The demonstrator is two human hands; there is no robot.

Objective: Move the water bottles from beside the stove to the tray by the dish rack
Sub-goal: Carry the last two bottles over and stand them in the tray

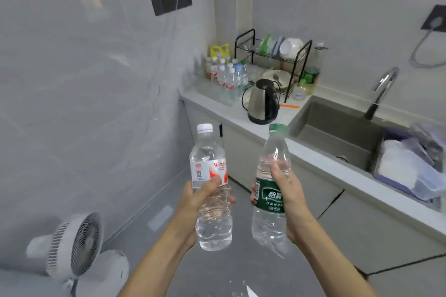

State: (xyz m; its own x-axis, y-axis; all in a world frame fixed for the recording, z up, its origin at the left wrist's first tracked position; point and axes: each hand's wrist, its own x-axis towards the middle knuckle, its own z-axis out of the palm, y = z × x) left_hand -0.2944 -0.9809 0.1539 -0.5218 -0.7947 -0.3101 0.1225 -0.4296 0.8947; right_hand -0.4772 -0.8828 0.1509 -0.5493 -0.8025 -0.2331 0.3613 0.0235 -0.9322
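My left hand grips a clear water bottle with a white cap and a red-and-white label, held upright in front of me. My right hand grips a second water bottle with a green cap and a green label, tilted slightly. Far ahead on the counter, a clear tray to the left of the black dish rack holds several water bottles. Both held bottles are over the floor, well short of the counter.
A steel electric kettle stands on the white counter in front of the rack. The sink with its faucet lies to the right, a plastic container beside it. A white fan sits on the floor at lower left.
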